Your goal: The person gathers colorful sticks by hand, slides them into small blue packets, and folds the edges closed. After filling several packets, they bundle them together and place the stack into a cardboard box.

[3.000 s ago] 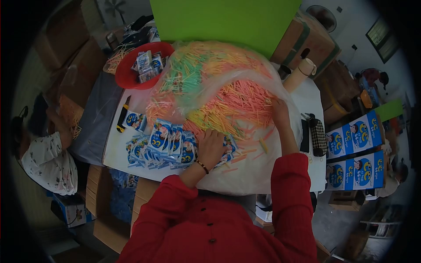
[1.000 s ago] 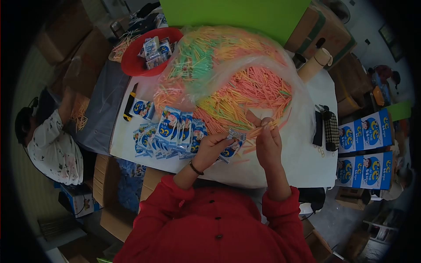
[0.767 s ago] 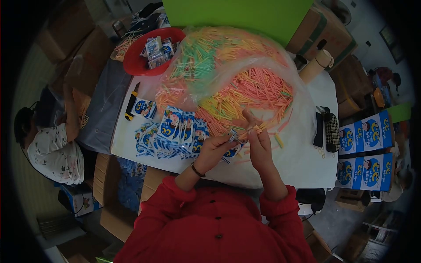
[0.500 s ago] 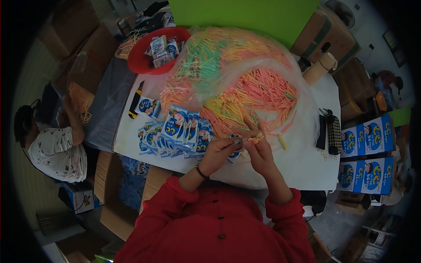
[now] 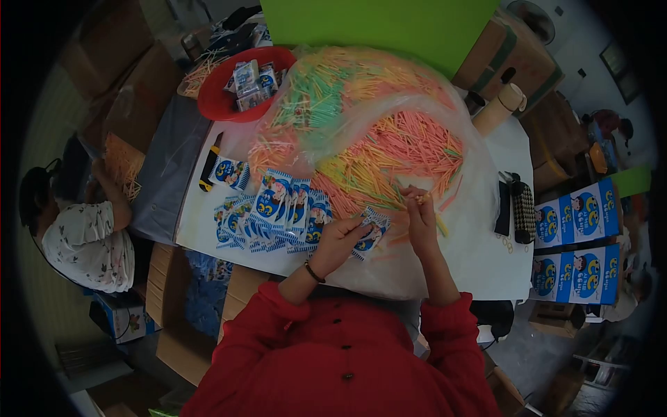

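Observation:
My left hand (image 5: 340, 240) rests on a small blue-and-white printed packet (image 5: 373, 233) lying on the table, fingers pinching its edge. My right hand (image 5: 419, 219) is raised just right of it, fingertips closed on a few orange sticks (image 5: 421, 199). Behind both hands a big clear plastic bag (image 5: 361, 118) spills a heap of pink, orange, yellow and green sticks (image 5: 389, 149). A fan of the same blue packets (image 5: 274, 212) lies to the left of my left hand.
A red bowl (image 5: 215, 104) with filled packets stands at the back left. A yellow-black knife (image 5: 208, 167) lies beside it. A black pouch (image 5: 522, 208) and blue printed boxes (image 5: 573, 236) are on the right. Another person (image 5: 80, 233) sits at the left, holding sticks.
My hands were together in the air with packet and sticks; now the left hand has gone down to the packet on the table and the right has drawn apart to the right, holding sticks.

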{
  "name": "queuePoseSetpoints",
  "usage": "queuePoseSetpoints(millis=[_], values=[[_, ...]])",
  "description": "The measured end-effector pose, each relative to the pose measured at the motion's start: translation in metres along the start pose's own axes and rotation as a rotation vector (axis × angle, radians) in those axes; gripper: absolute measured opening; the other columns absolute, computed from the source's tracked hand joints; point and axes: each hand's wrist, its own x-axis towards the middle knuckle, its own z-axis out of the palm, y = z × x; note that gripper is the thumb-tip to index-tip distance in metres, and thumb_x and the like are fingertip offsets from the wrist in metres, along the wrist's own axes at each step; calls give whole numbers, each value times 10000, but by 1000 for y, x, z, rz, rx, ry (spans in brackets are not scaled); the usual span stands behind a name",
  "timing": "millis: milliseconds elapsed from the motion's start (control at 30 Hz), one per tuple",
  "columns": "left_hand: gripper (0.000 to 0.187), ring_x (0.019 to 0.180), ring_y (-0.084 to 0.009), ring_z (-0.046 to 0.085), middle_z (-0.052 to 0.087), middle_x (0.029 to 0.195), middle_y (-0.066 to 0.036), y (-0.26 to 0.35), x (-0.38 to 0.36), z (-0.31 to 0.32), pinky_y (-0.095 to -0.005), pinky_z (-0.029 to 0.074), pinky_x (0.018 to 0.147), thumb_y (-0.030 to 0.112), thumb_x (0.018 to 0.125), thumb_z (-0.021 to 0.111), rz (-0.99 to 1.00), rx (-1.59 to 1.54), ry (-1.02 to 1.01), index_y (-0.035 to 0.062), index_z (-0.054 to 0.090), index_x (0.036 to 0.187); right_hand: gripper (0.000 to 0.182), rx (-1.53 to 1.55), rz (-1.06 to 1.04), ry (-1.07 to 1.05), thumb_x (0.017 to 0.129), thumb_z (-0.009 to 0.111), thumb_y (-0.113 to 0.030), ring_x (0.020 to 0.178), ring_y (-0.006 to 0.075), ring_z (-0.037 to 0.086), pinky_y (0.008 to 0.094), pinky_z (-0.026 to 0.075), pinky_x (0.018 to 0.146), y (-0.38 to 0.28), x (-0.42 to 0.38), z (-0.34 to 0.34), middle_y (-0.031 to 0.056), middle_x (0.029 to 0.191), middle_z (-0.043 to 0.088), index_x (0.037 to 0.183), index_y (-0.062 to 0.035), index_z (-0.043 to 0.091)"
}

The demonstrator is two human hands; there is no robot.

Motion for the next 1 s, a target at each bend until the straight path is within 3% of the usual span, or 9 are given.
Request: queuePoseSetpoints(millis=[67, 200, 267, 300, 367, 500, 800, 867, 1000], values=[[182, 761, -13, 557, 675, 848, 24, 1, 0, 0, -182, 453, 651, 71, 917, 618, 42, 36, -27, -34, 682, 1051, 132, -584, -169, -75, 994, 452, -93, 1062, 166, 532, 337, 423, 904, 28, -4, -15, 107, 1069, 597, 1100, -42, 512], [172, 751, -12, 554, 666, 827, 29, 6, -3, 0, -182, 449, 642, 69, 917, 618, 0, -28, -15, -32, 687, 1038, 95, -618, -147, -89, 995, 442, -86, 1052, 178, 551, 357, 411, 926, 11, -7, -17, 114, 1053, 609, 1010, -28, 516], [161, 740, -13, 551, 660, 808, 27, 7, -1, 0, -184, 443, 633, 65, 914, 621, -9, -22, -20, -27, 690, 1027, 118, -191, 170, -23, 1013, 424, -136, 1027, 206, 574, 379, 403, 950, -18, -6, -14, 121, 1052, 630, 1011, -47, 500], [161, 740, -13, 551, 660, 808, 27, 8, -1, -1, -184, 443, 633, 65, 914, 621, -11, -23, -19, -27, 690, 1027, 118, -190, 172, -24, 1013, 424, -136, 1027, 206, 574, 379, 403, 950, -32, -6, -10, 121, 1052, 630, 1011, -47, 500], [200, 763, -25, 554, 672, 855, 1, 10, -2, -3, -188, 455, 668, 56, 916, 612, -6, 75, -81, -20, 671, 1092, 158, 381, 288, 53, 1031, 397, -202, 1051, 236, 586, 388, 391, 993, -57, -10, 3, 133, 1042, 652, 1047, -70, 482], [206, 741, -33, 552, 660, 834, -3, 2, 0, -2, -198, 447, 642, 62, 913, 620, 39, 140, -108, -11, 672, 1099, 178, 492, 166, -141, 1039, 375, -234, 1154, 256, 554, 390, 376, 1033, -87, -10, 24, 155, 1056, 661, 1075, -83, 462], [193, 849, -51, 583, 667, 907, -16, 9, -3, 1, -200, 476, 725, 27, 919, 597, 71, 131, -132, -15, 665, 1095, 161, 245, 181, -286, 1027, 370, -171, 1384, 287, 323, 455, 252, 1112, -71, -21, 39, 122, 1178, 637, 1101, -65, 466], [261, 955, -82, 593, 654, 1057, -44, 4, -2, 0, -226, 490, 811, 12, 925, 577, 171, 52, -206, 2, 626, 1181, 217, -562, -184, -494, 986, 464, -180, 1410, 337, 270, 503, 133, 1139, -79, -19, 34, 104, 1292, 576, 1164, -57, 474], [349, 1041, -106, 584, 637, 1146, -44, 2, -4, 0, -260, 463, 898, -6, 930, 547, 48, -145, -263, 28, 561, 1277, 423, -626, -144, -563, 927, 553, -222, 1422, 378, 224, 525, 29, 1141, -110, -14, 35, 114, 1395, 486, 1303, -61, 446]])
